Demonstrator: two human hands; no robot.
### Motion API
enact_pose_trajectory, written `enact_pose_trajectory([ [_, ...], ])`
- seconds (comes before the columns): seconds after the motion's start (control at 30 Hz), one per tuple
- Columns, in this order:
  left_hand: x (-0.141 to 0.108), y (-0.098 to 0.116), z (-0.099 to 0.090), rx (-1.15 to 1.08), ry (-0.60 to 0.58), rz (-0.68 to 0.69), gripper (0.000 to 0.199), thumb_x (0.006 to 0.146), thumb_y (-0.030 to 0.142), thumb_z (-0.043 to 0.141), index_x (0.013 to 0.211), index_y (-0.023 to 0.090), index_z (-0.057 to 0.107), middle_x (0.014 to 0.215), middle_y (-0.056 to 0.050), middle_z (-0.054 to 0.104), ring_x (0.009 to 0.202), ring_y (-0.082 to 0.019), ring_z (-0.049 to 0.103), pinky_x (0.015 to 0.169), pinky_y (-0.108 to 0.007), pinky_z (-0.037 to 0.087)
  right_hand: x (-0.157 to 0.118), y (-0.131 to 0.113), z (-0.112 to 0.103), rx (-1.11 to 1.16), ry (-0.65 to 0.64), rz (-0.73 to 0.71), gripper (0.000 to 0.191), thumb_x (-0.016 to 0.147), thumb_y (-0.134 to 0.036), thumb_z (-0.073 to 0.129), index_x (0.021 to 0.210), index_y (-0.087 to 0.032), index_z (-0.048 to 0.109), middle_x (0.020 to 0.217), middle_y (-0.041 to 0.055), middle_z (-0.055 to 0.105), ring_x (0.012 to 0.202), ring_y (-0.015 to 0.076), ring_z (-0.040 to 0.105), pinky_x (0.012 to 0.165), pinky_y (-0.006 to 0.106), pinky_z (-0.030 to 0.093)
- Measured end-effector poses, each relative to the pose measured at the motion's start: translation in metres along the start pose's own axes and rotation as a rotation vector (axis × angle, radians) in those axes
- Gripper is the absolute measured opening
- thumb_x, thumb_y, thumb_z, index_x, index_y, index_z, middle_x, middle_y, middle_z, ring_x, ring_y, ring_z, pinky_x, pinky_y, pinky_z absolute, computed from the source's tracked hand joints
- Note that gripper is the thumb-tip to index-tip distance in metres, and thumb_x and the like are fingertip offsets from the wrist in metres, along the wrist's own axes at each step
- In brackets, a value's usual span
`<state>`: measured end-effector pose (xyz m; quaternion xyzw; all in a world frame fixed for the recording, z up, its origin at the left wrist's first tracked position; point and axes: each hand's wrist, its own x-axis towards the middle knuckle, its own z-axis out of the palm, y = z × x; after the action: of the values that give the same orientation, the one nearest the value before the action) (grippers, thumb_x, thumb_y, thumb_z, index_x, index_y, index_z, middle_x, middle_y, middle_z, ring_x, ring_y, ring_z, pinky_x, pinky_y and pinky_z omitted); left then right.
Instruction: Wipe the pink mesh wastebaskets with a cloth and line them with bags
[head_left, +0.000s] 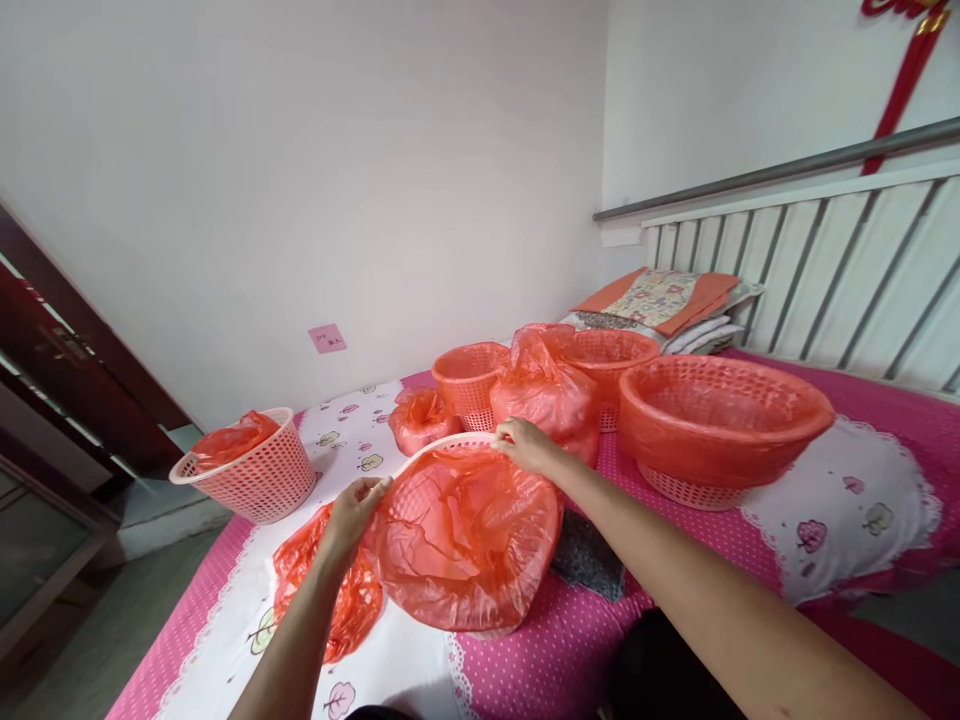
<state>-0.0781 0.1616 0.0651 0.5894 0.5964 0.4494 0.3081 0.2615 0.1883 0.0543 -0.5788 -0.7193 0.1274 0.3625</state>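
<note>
Bskt (pixel 466 440) + bag (pixel 469 530) btwn hands (pixel 352 512), mouth up

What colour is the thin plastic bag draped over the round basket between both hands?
The thin plastic bag is a translucent orange-red, seen best in the head view.

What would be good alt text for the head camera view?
Two bare hands, left and right, hold a red plastic bag over a pink basket's rim; more baskets, most bag-lined, stand around it on a pink-and-white bedspread.
</note>
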Motion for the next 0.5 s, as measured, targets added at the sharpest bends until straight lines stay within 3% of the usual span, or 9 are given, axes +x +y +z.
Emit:
enact_pose_trajectory([
  [0.13,0.012,-0.004,0.003,-0.085,-0.02,-0.008,0.053,0.054,0.066,0.081,0.071,0.019,0.063,0.06,0.003,0.063,0.056,-0.014,0.054,0.055,-0.027,0.04,0.015,0.012,0.011,0.002,0.09,0.076,0.023,0.095,-0.014,0.05,0.078,-0.02,0.063,0.083,0.0063,0.071,0.076,0.0183,0.058,0.071,0.027,0.038],
  [0.33,0.04,-0.015,0.013,-0.189,-0.017,-0.048,0.056,0.053,0.071,0.078,0.068,0.023,0.053,0.054,0.008,0.054,0.049,-0.011,0.048,0.053,-0.026,0.039,0.027,0.023,0.026,0.062,0.119,0.131,0.02,0.094,-0.013,0.049,0.083,-0.022,0.063,0.079,0.006,0.07,0.076,0.0194,0.057,0.071,0.028,0.037],
  [0.5,0.052,-0.015,0.018,-0.185,-0.16,-0.075,0.045,0.075,0.064,0.073,0.073,0.021,0.06,0.062,0.001,0.066,0.058,-0.016,0.063,0.063,-0.034,0.055,0.043,0.03,0.033,0.182,0.092,0.143,0.021,0.088,-0.014,0.053,0.07,-0.021,0.057,0.071,0.0008,0.064,0.07,0.016,0.052,0.067,0.026,0.036],
])
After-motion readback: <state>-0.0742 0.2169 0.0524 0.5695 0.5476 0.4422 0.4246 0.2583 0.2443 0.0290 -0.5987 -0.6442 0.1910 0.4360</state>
